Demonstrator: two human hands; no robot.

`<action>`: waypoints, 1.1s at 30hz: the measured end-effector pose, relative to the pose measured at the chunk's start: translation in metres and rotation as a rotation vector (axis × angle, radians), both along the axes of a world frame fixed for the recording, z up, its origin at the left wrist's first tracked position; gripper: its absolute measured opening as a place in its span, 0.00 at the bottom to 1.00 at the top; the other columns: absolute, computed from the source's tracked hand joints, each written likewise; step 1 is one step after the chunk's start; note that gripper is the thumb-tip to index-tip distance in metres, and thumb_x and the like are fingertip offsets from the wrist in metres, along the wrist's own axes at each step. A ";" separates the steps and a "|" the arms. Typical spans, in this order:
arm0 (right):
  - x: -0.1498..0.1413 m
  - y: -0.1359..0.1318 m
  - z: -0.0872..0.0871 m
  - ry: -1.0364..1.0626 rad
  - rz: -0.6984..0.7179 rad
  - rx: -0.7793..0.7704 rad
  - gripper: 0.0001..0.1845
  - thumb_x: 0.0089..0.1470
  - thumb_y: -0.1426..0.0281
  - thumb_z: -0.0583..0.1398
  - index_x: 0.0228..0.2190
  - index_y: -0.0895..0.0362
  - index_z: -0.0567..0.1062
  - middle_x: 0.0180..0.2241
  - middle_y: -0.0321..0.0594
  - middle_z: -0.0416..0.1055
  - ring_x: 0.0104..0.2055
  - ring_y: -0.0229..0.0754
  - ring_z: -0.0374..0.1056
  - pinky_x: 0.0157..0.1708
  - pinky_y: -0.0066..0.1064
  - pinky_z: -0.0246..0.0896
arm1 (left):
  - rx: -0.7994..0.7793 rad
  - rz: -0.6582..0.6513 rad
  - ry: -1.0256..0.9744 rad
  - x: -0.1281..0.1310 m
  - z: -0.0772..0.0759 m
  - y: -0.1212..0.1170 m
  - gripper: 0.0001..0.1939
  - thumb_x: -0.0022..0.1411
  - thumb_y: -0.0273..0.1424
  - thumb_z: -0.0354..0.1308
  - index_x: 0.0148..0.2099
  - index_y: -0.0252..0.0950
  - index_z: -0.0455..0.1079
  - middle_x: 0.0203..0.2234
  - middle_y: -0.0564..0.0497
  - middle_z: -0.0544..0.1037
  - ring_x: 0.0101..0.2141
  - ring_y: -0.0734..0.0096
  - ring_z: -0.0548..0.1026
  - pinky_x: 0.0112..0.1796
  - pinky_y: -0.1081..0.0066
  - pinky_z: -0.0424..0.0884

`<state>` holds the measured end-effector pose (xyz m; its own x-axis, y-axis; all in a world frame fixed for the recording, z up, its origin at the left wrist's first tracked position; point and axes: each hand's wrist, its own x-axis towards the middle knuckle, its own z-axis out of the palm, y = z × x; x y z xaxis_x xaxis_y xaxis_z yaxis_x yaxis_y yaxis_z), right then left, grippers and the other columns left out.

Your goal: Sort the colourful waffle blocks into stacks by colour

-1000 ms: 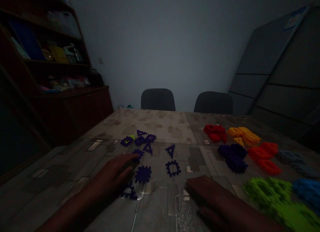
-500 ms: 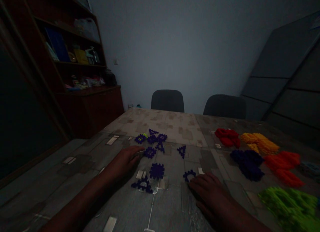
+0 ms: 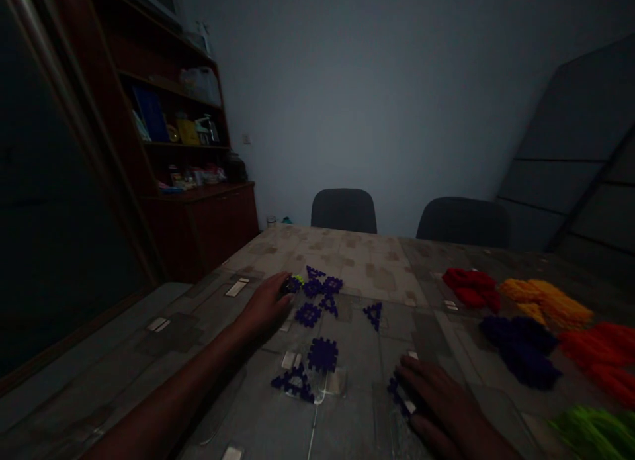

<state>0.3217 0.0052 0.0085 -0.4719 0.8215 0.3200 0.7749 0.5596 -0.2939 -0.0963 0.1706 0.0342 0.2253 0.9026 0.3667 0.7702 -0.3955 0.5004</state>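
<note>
The room is dim. My left hand [image 3: 266,306] reaches forward over the table [image 3: 347,255], its fingertips on a purple and yellow-green piece [image 3: 294,284] at the left end of a cluster of flat purple interlocking pieces [image 3: 321,289]. My right hand [image 3: 436,404] lies flat near the front edge, fingers stretched out, covering most of a purple piece [image 3: 397,394]. Between the hands lie a solid purple square piece [image 3: 323,354] and a purple triangle piece [image 3: 294,382]. A small purple triangle [image 3: 374,313] lies further back.
Heaps of pieces sit at the right: red [image 3: 470,286], yellow-orange [image 3: 543,299], dark purple [image 3: 520,344], red-orange [image 3: 605,354] and green [image 3: 595,433]. Two dark chairs [image 3: 343,210] stand behind the table. A wooden shelf cabinet [image 3: 188,182] fills the left wall.
My left hand has slid forward from the near purple pieces to the piece at the cluster's left end. My right hand moved forward over a purple square frame piece. The view turned left.
</note>
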 end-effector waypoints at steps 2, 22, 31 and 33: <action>0.001 0.002 -0.004 0.000 0.022 0.042 0.27 0.65 0.63 0.59 0.64 0.43 0.67 0.64 0.41 0.67 0.63 0.51 0.65 0.60 0.42 0.65 | -0.026 -0.016 0.012 0.009 0.002 0.024 0.23 0.69 0.39 0.62 0.62 0.37 0.66 0.62 0.41 0.68 0.60 0.48 0.68 0.60 0.41 0.63; 0.000 0.007 -0.014 0.040 0.007 -0.171 0.30 0.68 0.57 0.52 0.67 0.49 0.62 0.69 0.46 0.56 0.70 0.56 0.52 0.66 0.53 0.54 | -0.188 -0.484 0.027 0.073 0.013 -0.040 0.26 0.68 0.44 0.57 0.65 0.44 0.67 0.66 0.47 0.67 0.64 0.53 0.64 0.64 0.54 0.60; -0.027 0.056 0.027 -0.024 -0.071 -0.226 0.28 0.67 0.66 0.51 0.66 0.61 0.63 0.69 0.54 0.56 0.71 0.54 0.51 0.68 0.53 0.47 | -0.104 -0.219 -0.148 0.037 0.010 -0.075 0.22 0.68 0.41 0.51 0.57 0.38 0.74 0.54 0.42 0.78 0.55 0.50 0.75 0.58 0.51 0.68; -0.034 0.061 0.031 -0.044 -0.069 -0.200 0.26 0.65 0.71 0.51 0.63 0.61 0.67 0.66 0.55 0.62 0.68 0.54 0.56 0.67 0.52 0.51 | -0.097 -0.215 -0.166 0.037 0.009 -0.077 0.20 0.67 0.41 0.52 0.55 0.40 0.76 0.52 0.44 0.80 0.53 0.50 0.76 0.57 0.52 0.69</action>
